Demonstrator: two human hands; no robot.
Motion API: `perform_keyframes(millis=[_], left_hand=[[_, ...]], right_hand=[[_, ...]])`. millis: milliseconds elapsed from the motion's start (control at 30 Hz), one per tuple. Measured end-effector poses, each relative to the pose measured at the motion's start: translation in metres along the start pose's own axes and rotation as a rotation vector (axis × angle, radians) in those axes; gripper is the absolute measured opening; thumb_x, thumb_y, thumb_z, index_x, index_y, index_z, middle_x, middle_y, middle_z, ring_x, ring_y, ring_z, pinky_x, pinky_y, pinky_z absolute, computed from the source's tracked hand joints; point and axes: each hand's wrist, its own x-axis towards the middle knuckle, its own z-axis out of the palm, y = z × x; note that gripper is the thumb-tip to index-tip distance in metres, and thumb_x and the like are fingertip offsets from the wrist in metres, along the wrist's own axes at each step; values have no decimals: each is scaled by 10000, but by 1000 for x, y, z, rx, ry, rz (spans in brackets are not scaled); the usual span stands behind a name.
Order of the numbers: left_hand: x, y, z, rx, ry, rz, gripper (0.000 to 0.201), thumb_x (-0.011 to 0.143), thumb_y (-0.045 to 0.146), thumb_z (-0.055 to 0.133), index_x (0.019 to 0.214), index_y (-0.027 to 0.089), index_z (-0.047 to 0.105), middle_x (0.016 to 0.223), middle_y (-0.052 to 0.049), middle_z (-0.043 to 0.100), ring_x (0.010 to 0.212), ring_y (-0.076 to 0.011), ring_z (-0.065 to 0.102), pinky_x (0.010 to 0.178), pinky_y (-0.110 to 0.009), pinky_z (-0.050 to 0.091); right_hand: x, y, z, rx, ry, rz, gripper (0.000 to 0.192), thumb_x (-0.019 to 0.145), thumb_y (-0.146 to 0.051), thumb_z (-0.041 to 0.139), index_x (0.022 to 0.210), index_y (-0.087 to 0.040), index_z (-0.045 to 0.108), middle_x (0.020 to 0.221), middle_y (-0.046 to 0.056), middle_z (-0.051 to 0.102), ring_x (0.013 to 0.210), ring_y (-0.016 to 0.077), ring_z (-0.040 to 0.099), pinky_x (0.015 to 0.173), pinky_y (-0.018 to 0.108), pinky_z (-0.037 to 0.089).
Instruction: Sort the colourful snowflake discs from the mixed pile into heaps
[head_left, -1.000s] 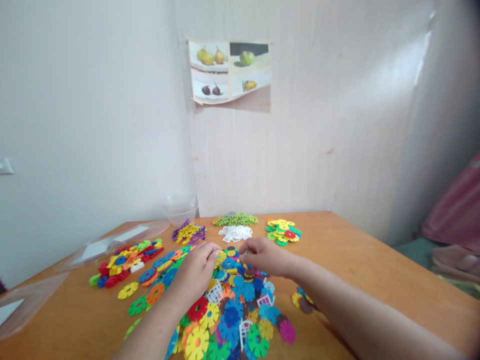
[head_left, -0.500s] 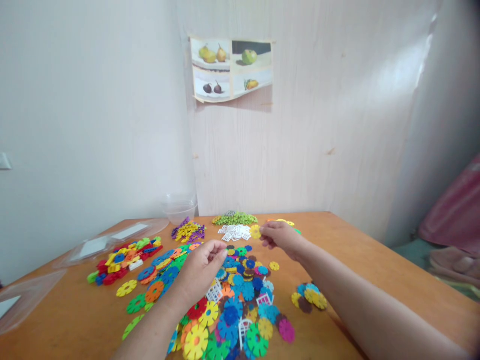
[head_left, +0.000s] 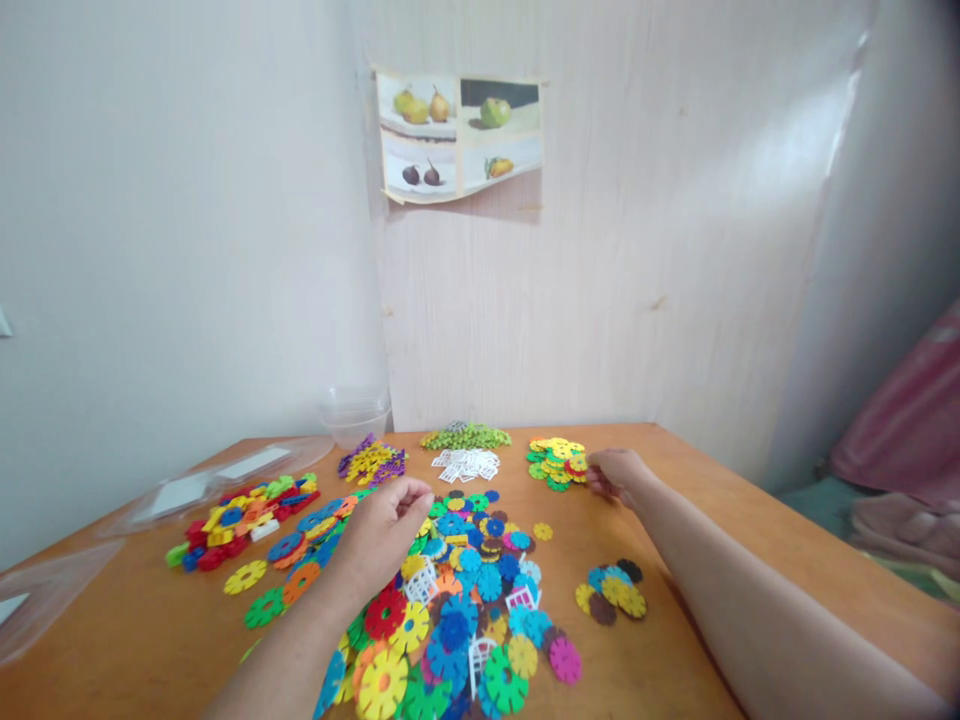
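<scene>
While my left hand [head_left: 390, 525] stays over the left side of the mixed heap [head_left: 457, 600] of notched discs, my right hand [head_left: 619, 475] has swung farther right; half a second ago it pinched a yellow disc near the white pieces [head_left: 466, 465], and now its bent fingers are at the right edge of the yellow-and-green pile [head_left: 555, 460] on the far right; I can no longer make out that disc, so I judge it has been brought to the pile, though I cannot tell whether my fingers have released it; my left fingers are loosely curled, thumb near forefinger, and whether anything is between them I cannot tell.

Since my right forearm has shifted, a black disc [head_left: 630, 571] shows at the far side of the small group [head_left: 619, 595], near and right; bare table [head_left: 551, 595] runs between that group and the heap, with a lone disc [head_left: 542, 532] off the heap's far-right edge; more open wood lies right of my hand, out to the slanting right edge; the far edge meets the wall [head_left: 525, 360] close behind the pile, leaving less room there.
</scene>
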Motion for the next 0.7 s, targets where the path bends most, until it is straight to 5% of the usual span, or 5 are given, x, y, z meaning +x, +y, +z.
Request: perform_keyframes(millis=[467, 700], left_hand=[[2, -5, -5, 57, 6, -21, 320, 858, 485, 525, 912, 203, 668, 833, -16, 724, 827, -209, 664, 757, -294, 481], [7, -27, -7, 240, 48, -63, 292, 866, 411, 495, 985, 209, 667, 949, -42, 732, 882, -215, 664, 782, -301, 480]], right_hand=[[11, 7, 7, 0, 6, 71, 139, 701, -36, 628, 736, -148, 555, 501, 22, 620, 388, 109, 570, 423, 187, 497], [12, 9, 4, 17, 47, 40, 148, 693, -46, 619, 737, -165, 541, 519, 30, 633, 428, 137, 612, 435, 194, 518]])
